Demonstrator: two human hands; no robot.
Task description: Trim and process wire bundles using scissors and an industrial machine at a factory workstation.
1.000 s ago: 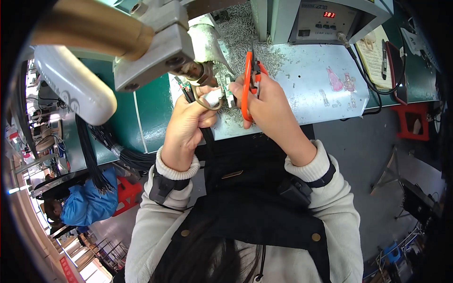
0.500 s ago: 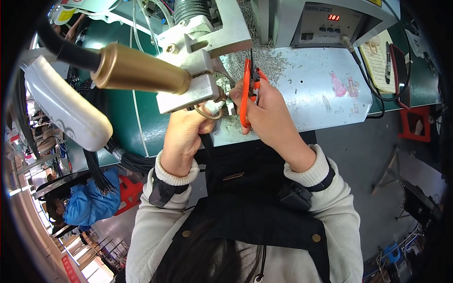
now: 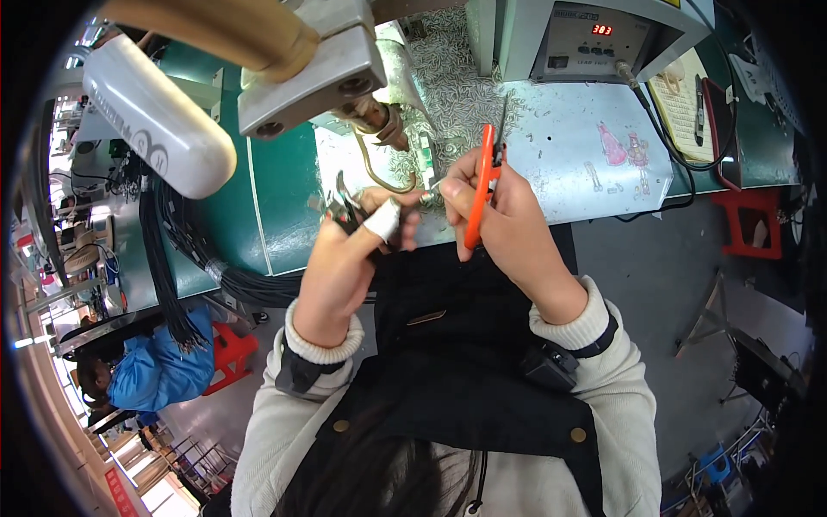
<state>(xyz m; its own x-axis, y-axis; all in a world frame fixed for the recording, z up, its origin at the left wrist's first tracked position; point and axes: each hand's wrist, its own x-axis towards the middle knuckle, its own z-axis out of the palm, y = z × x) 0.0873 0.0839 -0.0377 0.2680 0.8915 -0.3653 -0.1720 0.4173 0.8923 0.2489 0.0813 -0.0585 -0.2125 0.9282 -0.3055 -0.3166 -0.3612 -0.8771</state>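
My left hand [image 3: 345, 258], its thumb tip wrapped in white, is closed around black cables [image 3: 346, 211] with small metallic ends fanning out by the thumb. In my right hand [image 3: 508, 211] are orange-handled pliers [image 3: 484, 194], held upright with their narrow dark tip pointing away from me. Its thumb and index finger also pinch at a small metallic piece [image 3: 431, 195] between both hands; its kind is too small to tell. Just beyond the left fingers are a bent brass tube [image 3: 369, 164] and the copper-coloured tip of a soldering head [image 3: 388, 129].
A gold soldering-iron handle [image 3: 250, 34] in a metal clamp [image 3: 314, 86] overhangs the left side, beside a white rounded lamp [image 3: 159, 116]. Tiny metal pieces [image 3: 461, 60] litter the bench. At right are a control box [image 3: 594, 47] and a notebook [image 3: 676, 108]. Cable bundles [image 3: 250, 286] lie left.
The soldering head and its clamp have shifted up and left, away from the hands. My left hand has turned, showing its wrapped thumb and the cable ends. My right hand has moved slightly right.
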